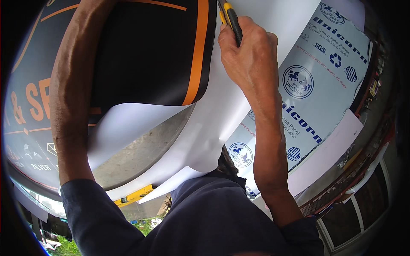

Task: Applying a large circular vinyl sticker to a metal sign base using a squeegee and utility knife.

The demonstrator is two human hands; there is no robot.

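Note:
My right hand [250,49] is closed around a yellow and black utility knife [232,21], whose front end reaches the top edge of the picture. Beneath the knife lies white sheet material [230,91], beside the cut edge of a black printed sheet [145,64] with an orange border stripe. That sheet's lower edge curls up, baring its white underside [136,123]. Across the black sheet stretches my left forearm; the left hand itself is beyond the top of the view. The knife's blade tip cannot be made out.
A panel with printed light-blue protective film [311,72] lies to the right, a pale strip [329,151] along its outer side. A grey bare surface [149,149] shows under the curl. Near my body lies a yellow spirit level [133,196]. Assorted items line the far right.

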